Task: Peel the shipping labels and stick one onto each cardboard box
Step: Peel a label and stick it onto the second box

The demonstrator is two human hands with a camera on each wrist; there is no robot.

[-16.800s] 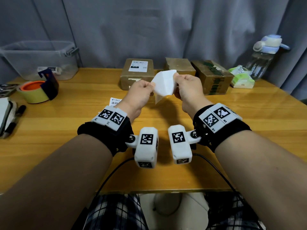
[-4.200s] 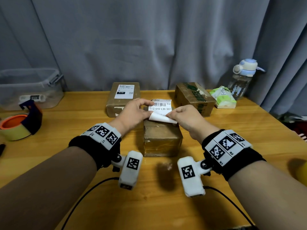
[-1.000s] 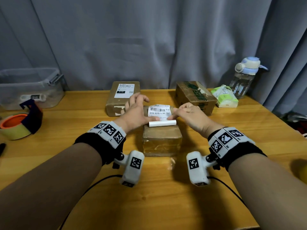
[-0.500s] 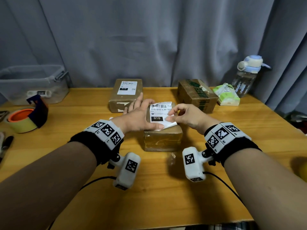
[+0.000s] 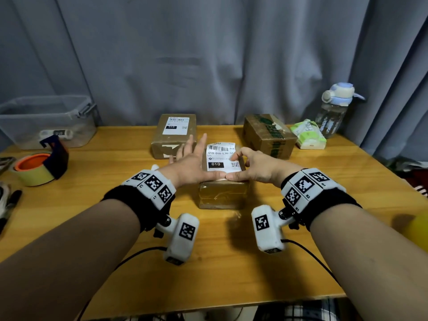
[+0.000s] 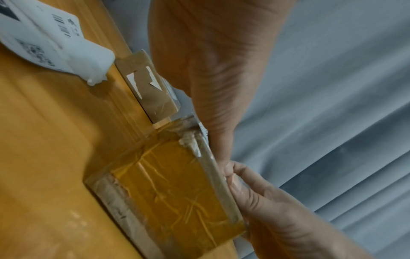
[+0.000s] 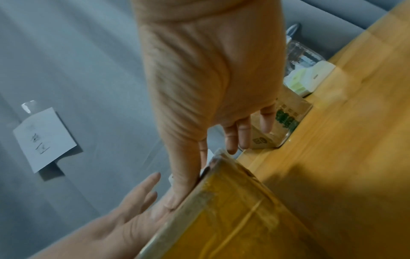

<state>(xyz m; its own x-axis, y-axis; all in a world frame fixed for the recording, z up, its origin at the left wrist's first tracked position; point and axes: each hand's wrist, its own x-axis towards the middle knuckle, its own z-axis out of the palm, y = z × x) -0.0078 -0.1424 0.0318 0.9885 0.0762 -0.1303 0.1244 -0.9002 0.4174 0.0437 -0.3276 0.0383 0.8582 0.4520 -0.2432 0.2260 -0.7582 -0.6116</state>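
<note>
A taped brown cardboard box [image 5: 221, 196] stands mid-table with a white shipping label [image 5: 220, 157] lying flat on its top. My left hand [image 5: 196, 158] has straight, spread fingers, and its thumb presses the label's near edge. My right hand [image 5: 239, 166] presses the same edge with its thumb, and its index fingertip rests on the label. The two thumbs meet at the box's near top edge [image 6: 218, 168]. Behind on the left is a labelled box [image 5: 173, 137]. Behind on the right sits a green-printed box [image 5: 268, 135] with no label on the sides I see.
A clear plastic bin [image 5: 46, 121], a tape roll [image 5: 34, 170] and pens [image 5: 10, 200] are at the left. A tissue pack [image 5: 309, 137] and a water bottle [image 5: 335, 107] stand at the back right. A white printed sheet [image 6: 51, 40] lies left of the boxes.
The label's rolled-up near end has been unrolled and laid flat on the box. Both thumbs have slid toward me to its near edge.
</note>
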